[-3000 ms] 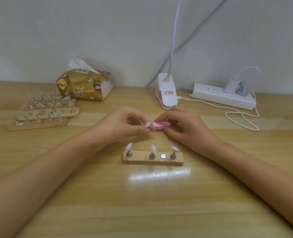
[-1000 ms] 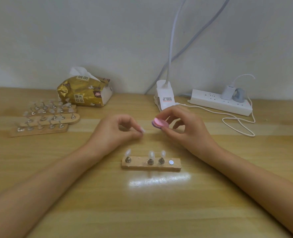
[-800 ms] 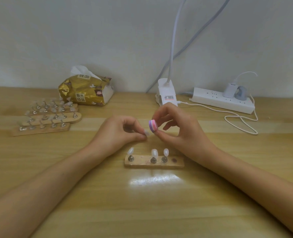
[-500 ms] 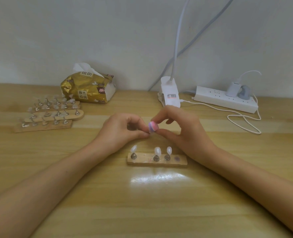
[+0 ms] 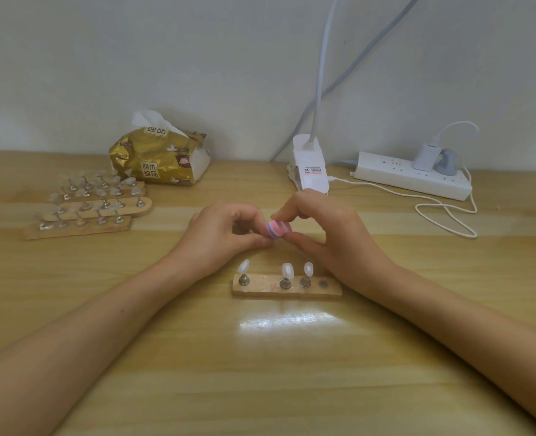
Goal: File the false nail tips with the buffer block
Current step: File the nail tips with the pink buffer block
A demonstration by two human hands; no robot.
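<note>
As I am watching over the feed, the tissue pack (image 5: 156,158) at the back left is showing me 原木纯品 on its front and 纯品 on its top. The lamp clip (image 5: 310,171) behind the hands is carrying a printed label too small for me to read.

The right hand (image 5: 332,234) is pinching the block (image 5: 278,229) between thumb and forefinger. It is holding the block on edge above the table (image 5: 260,372), pink and purple layers facing me.

The left hand (image 5: 219,237) is clenching, thumb and forefinger pinching a held tip against the block's left side. Its fingertips are hiding nearly all of that tip from me.

Three tips (image 5: 287,269) are standing upright on the rack (image 5: 287,289) just in front of both hands, a dark spot showing at its right end. More racks (image 5: 81,226) are lying at the far left.
</note>
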